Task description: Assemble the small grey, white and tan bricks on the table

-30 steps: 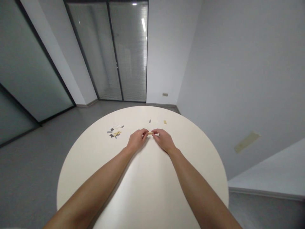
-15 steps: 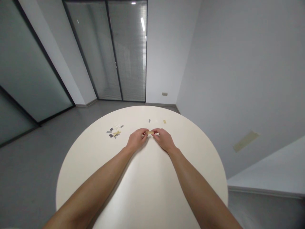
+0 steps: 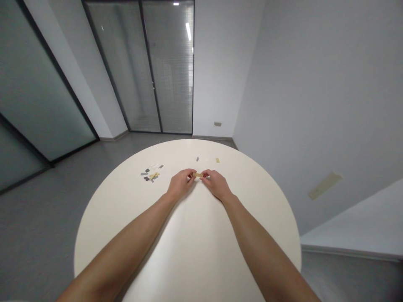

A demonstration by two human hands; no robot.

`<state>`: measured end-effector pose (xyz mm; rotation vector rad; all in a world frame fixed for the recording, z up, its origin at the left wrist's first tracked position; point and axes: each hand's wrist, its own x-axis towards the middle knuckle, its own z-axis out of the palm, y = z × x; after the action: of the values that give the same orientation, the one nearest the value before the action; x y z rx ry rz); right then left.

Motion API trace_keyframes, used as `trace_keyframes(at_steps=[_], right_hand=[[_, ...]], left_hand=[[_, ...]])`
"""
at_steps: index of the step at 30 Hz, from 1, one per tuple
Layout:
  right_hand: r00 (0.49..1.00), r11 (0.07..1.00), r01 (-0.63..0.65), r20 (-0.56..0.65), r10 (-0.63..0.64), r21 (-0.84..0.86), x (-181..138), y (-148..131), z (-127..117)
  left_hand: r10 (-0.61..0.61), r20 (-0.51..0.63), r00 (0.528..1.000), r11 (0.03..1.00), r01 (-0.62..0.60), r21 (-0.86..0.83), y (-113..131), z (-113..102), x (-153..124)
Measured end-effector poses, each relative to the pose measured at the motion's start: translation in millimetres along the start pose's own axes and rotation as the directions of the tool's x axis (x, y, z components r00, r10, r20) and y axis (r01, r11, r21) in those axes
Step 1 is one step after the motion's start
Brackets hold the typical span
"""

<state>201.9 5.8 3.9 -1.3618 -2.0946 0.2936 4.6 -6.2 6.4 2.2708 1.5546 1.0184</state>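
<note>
while the left hand (image 3: 181,183) and right hand (image 3: 217,186) meet over the round white table (image 3: 126,235), a tan plastic brick (image 3: 198,175) sits pinched end to end between their closed fingertips; small grey and tan bricks (image 3: 151,173) lie piled well left.

Tan rectangular building plate (image 3: 197,175), long and narrow, slightly tilted, pinched at its ends between left hand (image 3: 181,183) and right hand (image 3: 217,185).

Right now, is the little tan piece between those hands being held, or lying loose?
Held: the little tan piece is pinched at its ends between the fingertips of the left hand and the right hand.
</note>
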Motion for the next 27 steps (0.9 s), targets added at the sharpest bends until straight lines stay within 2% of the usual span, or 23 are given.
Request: trace_keyframes(at_steps=[10, 15, 21, 27], right_hand=[[0.999, 0.997, 0.003, 0.043, 0.000, -0.074, 0.2, 1.2, 1.8], [1.000, 0.999, 0.009, 0.030, -0.008, -0.040, 0.2, 0.6, 1.6], [0.998, 0.998, 0.055, -0.004, -0.055, 0.031, -1.0, -3.3, -0.5], [0.997, 0.997, 0.072, -0.007, -0.072, 0.032, -0.6, -4.6, -1.0]], left_hand=[[-0.021, -0.009, 1.000, 1.000, 0.021, -0.022, 0.6, -0.6, 0.4], [-0.001, -0.012, 1.000, 1.000, 0.001, 0.023, 1.0, -1.7, 0.1], [-0.034, -0.003, 0.999, 0.998, 0.034, 0.054, -0.1, -0.8, 0.3], [-0.036, -0.003, 0.999, 0.998, 0.036, 0.055, 0.8, -2.1, 0.7]])
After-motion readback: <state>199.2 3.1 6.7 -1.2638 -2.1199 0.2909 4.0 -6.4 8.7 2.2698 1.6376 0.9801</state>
